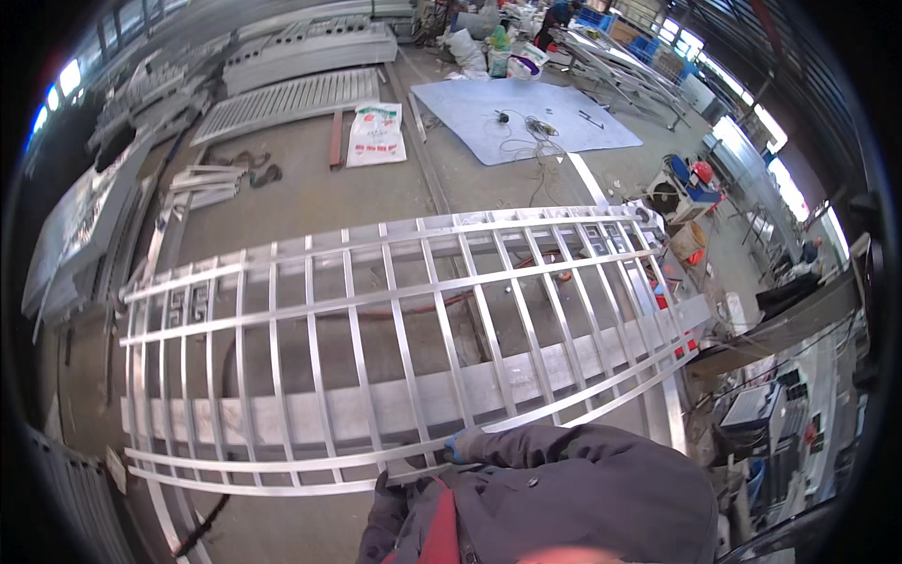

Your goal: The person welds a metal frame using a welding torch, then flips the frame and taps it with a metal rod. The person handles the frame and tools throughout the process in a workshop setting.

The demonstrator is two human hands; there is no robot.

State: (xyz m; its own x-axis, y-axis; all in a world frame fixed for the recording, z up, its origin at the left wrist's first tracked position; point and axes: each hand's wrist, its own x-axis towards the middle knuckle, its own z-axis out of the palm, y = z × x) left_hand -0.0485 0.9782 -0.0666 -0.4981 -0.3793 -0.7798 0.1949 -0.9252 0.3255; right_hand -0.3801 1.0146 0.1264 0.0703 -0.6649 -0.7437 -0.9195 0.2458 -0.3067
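A long silvery metal railing panel [376, 301] with many bars and several lengthwise rails lies across supports in front of me. My right hand [458, 447], in a blue glove, is at the panel's near rails and appears closed round them; the sleeve covers much of it. My left hand [383, 481] is by the same near edge, a little to the left, with its fingers hidden by the dark sleeve and the rail. Beneath the bars, a wide flat metal beam [282, 415] runs along the near side.
A light blue sheet [470, 103] with tangled cable lies on the floor ahead, beside a white printed sack [376, 136]. Stacked metal panels [310, 56] stand far left. To the right are a machine with a red helmet [701, 171] on it and a bucket [689, 242]. A person [556, 23] works far off.
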